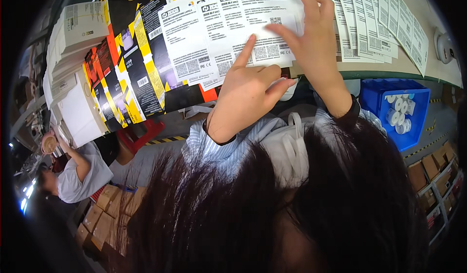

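Observation:
Several white printed sheets (pixel 182 44) lie overlapping in a fanned row in front of me, with black text and square codes. My left hand (pixel 250 95) rests at their lower edge, its index finger stretched onto the paper, thumb out and the other fingers loosely bent. Over the top sheet (pixel 260 17) at the right of this row is my right hand (pixel 318 42), thumb and fingers spread, holding nothing that I can see. The thumb tip is blurred. Beyond it, a second fan of printed sheets (pixel 357 27) spreads to the right.
Black, yellow and orange printed cardboard (pixel 146 64) covers the table at left, beside stacked white cards (pixel 78 30). A blue bin (pixel 423 112) with label rolls stands below the table edge at right. A co-worker (pixel 87 171) is at far left, near cardboard boxes (pixel 104 224).

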Demonstrator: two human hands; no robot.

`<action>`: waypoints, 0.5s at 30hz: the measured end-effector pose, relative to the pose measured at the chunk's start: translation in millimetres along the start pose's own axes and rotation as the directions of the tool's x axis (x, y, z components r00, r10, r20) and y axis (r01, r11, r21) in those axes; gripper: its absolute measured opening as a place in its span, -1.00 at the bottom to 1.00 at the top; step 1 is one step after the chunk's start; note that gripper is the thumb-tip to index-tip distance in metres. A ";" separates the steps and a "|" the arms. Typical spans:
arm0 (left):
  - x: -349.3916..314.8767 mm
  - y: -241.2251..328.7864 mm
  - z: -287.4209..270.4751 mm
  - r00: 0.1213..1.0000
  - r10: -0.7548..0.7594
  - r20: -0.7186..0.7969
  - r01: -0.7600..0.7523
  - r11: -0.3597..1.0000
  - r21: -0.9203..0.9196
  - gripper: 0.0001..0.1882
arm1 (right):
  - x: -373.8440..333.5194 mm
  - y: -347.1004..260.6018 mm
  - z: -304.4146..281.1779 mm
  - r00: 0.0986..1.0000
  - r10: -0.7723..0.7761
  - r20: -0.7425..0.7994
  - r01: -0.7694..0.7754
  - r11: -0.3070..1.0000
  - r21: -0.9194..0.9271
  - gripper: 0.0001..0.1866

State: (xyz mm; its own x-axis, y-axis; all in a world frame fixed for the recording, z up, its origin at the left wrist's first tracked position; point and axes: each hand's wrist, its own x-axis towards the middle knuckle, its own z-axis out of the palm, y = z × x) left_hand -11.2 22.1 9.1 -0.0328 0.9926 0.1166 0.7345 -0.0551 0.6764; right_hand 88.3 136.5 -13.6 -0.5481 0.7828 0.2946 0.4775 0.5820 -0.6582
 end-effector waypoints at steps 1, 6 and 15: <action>-2.7 0.2 -1.7 1.000 -0.005 -0.003 0.005 1.000 0.007 -0.76 | -0.9 3.7 4.0 1.000 0.010 -0.001 -0.010 1.000 0.023 -0.31; -14.7 1.3 -7.9 0.996 -0.002 -0.088 0.000 0.999 -0.033 -0.80 | 2.9 8.0 2.4 0.960 -0.269 -0.082 0.271 0.962 0.023 -0.32; -16.3 4.2 -8.0 0.996 -0.076 -0.043 0.075 0.997 -0.034 -0.80 | -11.8 6.2 -11.6 0.942 -0.235 0.239 0.248 0.969 -0.024 -0.38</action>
State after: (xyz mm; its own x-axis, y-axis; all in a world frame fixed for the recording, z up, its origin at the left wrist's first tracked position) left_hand -12.9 4.8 15.8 -0.1180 0.9883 0.0962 0.7064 0.0155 0.7076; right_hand 105.7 133.4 -13.1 -0.7928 0.5482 0.2665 0.3432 0.7628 -0.5481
